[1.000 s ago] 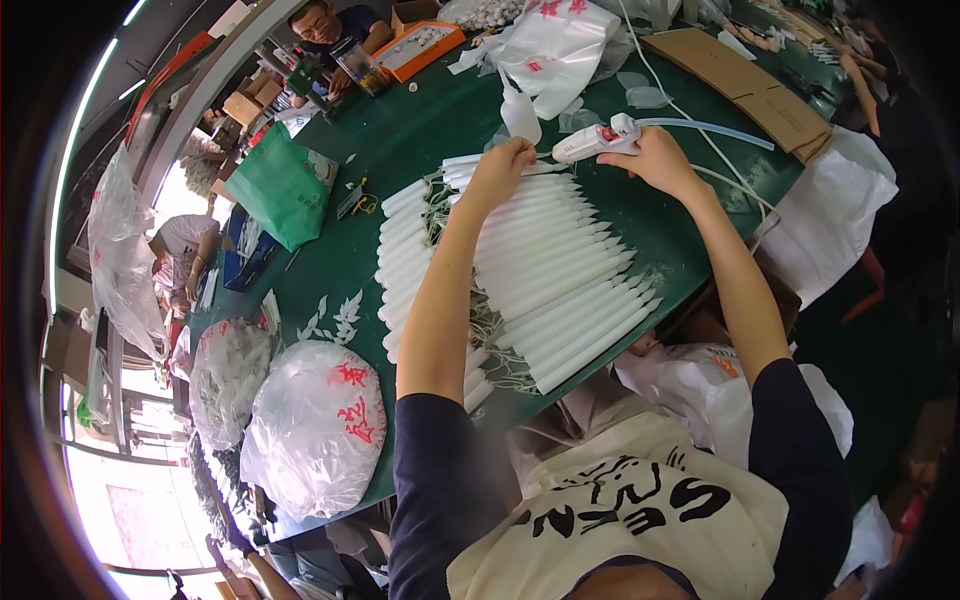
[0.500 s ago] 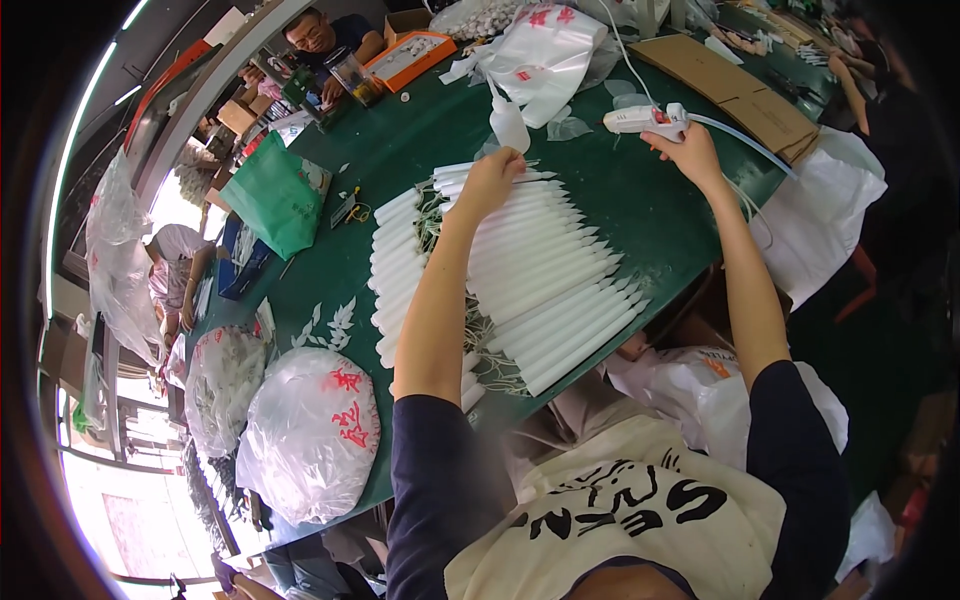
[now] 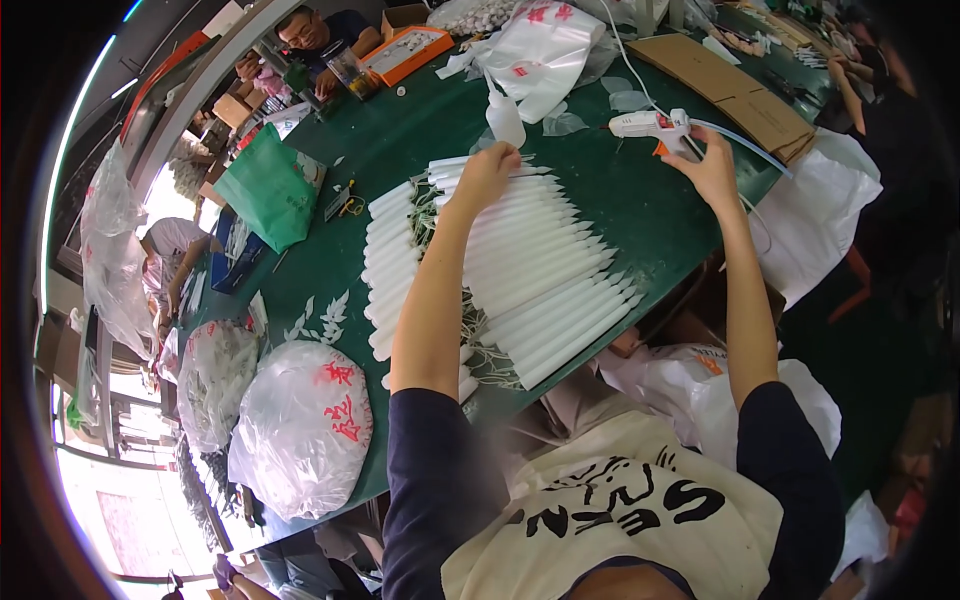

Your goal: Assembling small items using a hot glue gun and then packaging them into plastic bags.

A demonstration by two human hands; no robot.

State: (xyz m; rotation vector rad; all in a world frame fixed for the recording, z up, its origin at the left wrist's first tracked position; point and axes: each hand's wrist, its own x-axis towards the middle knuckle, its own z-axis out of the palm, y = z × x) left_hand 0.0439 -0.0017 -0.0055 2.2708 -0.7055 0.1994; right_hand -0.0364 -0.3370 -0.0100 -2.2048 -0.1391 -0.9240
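Note:
Rows of white candle-shaped sticks (image 3: pixel 540 260) with pointed tips lie side by side on the green table, thin pale wires (image 3: pixel 478 335) running between them. My left hand (image 3: pixel 487 175) rests over the far end of the rows. Its fingers are pinched together, and what they hold is hidden. To the right, a white glue gun (image 3: pixel 648 125) with an orange trigger is at the far right of the rows. My right hand (image 3: pixel 712 172) is at its handle with fingers apart, loosely beside the grip. A white squeeze bottle (image 3: pixel 506 122) stands just beyond my left hand.
Clear plastic bags (image 3: pixel 305 425) sit at the left, near white leaf-shaped pieces (image 3: pixel 325 318). A green bag (image 3: pixel 270 190), scissors (image 3: pixel 350 206) and an orange box (image 3: pixel 410 55) stand farther off. Flat cardboard (image 3: pixel 720 95) lies at far right. A co-worker (image 3: pixel 312 35) sits across.
My right hand has loosened from the glue gun's handle and shifted right and down; the orange trigger now shows. My left hand stays over the far sticks. The whole view has shifted slightly.

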